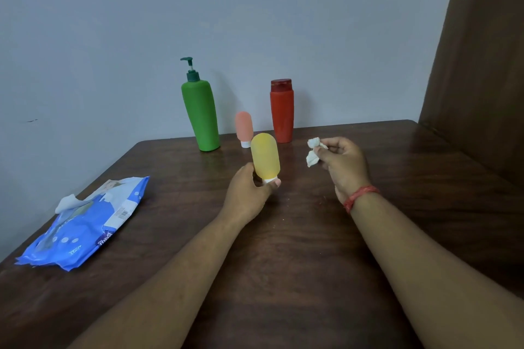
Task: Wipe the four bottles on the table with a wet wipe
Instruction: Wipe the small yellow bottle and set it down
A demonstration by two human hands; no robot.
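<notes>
Four bottles were on the desk: the left hand pinched the yellow squeeze bottle by its white cap, upright. The right hand gripped a crumpled wet wipe beside it. Behind stood the green pump bottle, pink squeeze bottle and red bottle.

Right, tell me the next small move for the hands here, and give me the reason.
Probably bring the right hand across so the crumpled wet wipe meets the yellow bottle. The left hand grips that bottle by its white cap end, body upright, while the wipe sits just beside it, not touching. Whether this bottle has been wiped already cannot be told.
</notes>
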